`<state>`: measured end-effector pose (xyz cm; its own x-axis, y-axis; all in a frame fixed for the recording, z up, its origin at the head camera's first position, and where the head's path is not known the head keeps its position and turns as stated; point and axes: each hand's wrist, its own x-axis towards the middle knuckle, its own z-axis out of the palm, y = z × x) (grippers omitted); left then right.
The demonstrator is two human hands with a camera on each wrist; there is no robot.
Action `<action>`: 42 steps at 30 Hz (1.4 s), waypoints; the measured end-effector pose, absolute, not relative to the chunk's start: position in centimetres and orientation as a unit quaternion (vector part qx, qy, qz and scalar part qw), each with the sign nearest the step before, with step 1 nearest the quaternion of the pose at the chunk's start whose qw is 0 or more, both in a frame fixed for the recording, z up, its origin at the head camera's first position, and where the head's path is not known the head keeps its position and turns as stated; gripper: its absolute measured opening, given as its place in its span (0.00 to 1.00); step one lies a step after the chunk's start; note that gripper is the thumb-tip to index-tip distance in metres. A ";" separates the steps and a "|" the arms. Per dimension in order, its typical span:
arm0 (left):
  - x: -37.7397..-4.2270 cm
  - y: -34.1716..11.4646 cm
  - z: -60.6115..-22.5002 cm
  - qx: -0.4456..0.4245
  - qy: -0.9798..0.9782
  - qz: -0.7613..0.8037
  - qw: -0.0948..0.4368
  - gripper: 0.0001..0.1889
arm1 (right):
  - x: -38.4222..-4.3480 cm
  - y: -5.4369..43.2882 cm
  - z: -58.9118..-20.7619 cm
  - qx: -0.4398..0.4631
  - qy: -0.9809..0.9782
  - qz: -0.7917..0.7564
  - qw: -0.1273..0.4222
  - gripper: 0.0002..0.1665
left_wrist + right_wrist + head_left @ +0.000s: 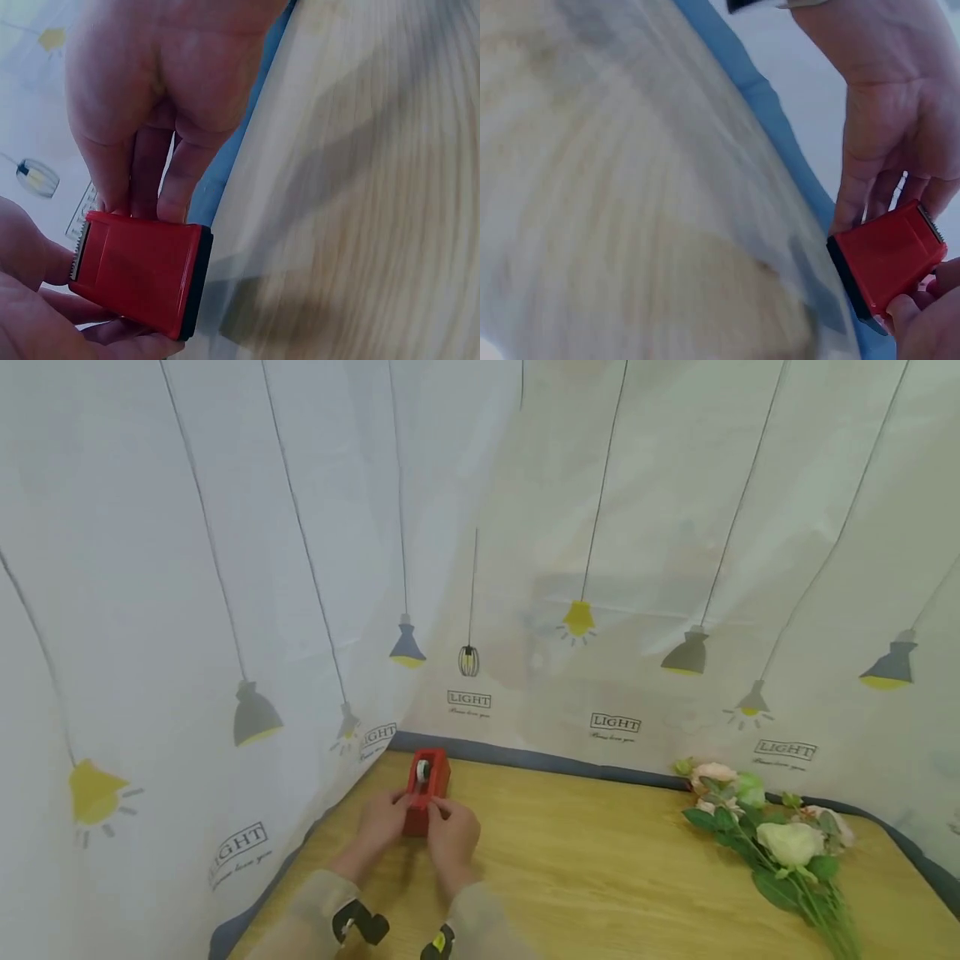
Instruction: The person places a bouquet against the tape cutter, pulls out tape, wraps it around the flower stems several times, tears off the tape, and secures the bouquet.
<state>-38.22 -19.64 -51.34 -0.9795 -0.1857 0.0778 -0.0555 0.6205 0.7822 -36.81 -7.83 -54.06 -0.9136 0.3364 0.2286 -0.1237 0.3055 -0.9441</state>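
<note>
A red tape dispenser (438,779) with a dark base is at the far left corner of the table, a small roll of tape (423,772) set in its top. My left hand (382,819) holds its left side near the front end. On the opposite side my right hand (454,837) grips it, thumb close to the front edge. Both wrist views show the dispenser (142,274) between the fingers of the two hands, its toothed cutter (930,223) along one edge. I cannot tell whether its base touches the table.
A bunch of artificial flowers (790,843) with green stems lies at the right of the wooden table (585,860). Behind and to the left hangs a pale curtain (525,543) printed with lamps. Dark blue edging (555,763) runs along the table's back.
</note>
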 end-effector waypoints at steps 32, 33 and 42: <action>-37.3 1.0 -52.4 -0.024 -0.868 -0.496 0.028 0.18 | -33.6 13.1 -53.2 -0.173 -0.794 0.562 0.156 0.13; -37.2 1.6 -52.4 -0.024 -0.868 -0.495 0.026 0.18 | -33.5 13.6 -53.4 -0.175 -0.796 0.558 0.155 0.14; -36.4 6.3 -53.2 -0.011 -0.865 -0.501 0.028 0.15 | -32.7 18.3 -53.6 -0.182 -0.807 0.538 0.161 0.16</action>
